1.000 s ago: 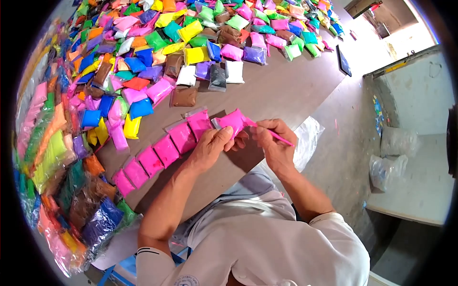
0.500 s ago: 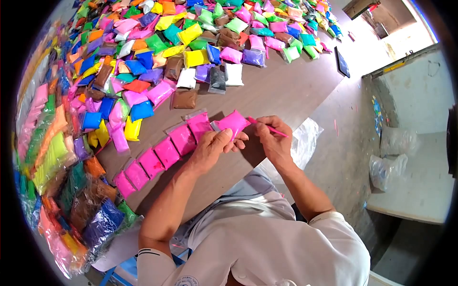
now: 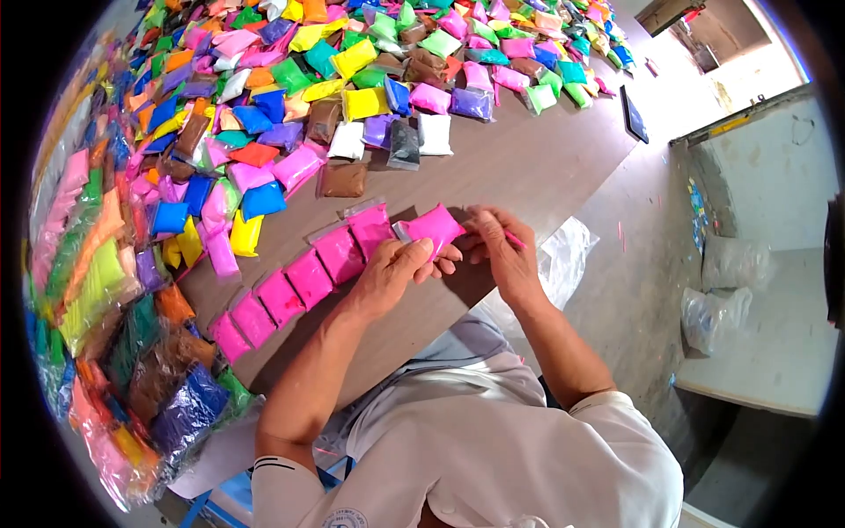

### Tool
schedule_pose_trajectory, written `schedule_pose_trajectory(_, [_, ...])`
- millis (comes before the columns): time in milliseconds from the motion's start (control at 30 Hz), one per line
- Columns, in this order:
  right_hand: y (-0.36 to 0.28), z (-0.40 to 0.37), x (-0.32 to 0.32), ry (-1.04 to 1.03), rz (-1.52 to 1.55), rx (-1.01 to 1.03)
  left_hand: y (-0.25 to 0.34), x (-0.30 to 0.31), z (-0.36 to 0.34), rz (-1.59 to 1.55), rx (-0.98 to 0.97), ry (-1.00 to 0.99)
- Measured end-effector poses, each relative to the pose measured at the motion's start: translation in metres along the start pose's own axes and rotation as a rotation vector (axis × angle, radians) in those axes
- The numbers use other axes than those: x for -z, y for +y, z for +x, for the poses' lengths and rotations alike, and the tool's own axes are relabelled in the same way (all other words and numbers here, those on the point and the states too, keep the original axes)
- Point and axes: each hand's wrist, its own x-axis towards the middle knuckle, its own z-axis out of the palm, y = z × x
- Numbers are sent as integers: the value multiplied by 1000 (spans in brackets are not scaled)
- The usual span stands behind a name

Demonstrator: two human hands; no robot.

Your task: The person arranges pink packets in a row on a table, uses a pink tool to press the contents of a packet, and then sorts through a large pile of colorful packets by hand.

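Observation:
My left hand (image 3: 407, 266) is closed on the near end of a bright pink clay-like packet (image 3: 437, 227) in clear film, thumb on top. Just right of that packet, my right hand (image 3: 502, 246) has its fingers closed around a thin pink stick (image 3: 516, 240); one end pokes out by the thumb, and the fingers hide most of the rest. From beside my left hand a row of several joined-looking pink packets (image 3: 308, 279) runs down-left across the brown table (image 3: 374, 343).
A big heap of multicoloured packets (image 3: 352, 59) covers the table's far side. Larger filled bags (image 3: 189, 409) crowd the left edge. A dark phone-like slab (image 3: 632, 115) lies at the far right edge, and clear plastic (image 3: 565, 255) hangs near my right wrist.
My right hand has turned and moved slightly left, nearer the pink packet's end. Less of the pink stick shows now. My left hand keeps its hold, almost unmoved.

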Motion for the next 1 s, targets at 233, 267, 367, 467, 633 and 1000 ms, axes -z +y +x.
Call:
schedule_pose_trajectory(233, [-18,-1,-4,-258,321,-24,-3,3,-1,50,13,-24])
schedule_pose_trajectory(267, [-22,-2,-3,-262,329,-2,-7,5,-2,80,8,-46])
schedule_pose_trajectory(367, [-26,-2,6,-281,180,88,0,7,-5,143,81,-93])
schedule_pose_trajectory(467, [-33,-3,13,-340,15,100,14,2,-7,111,124,-109])
schedule_pose_trajectory(633, [-43,-4,17,-452,-92,136,13,-6,-6,66,51,-97])
schedule_pose_trajectory(1000, [-31,1,26,-257,358,-41,-6,7,-5,214,141,-107])
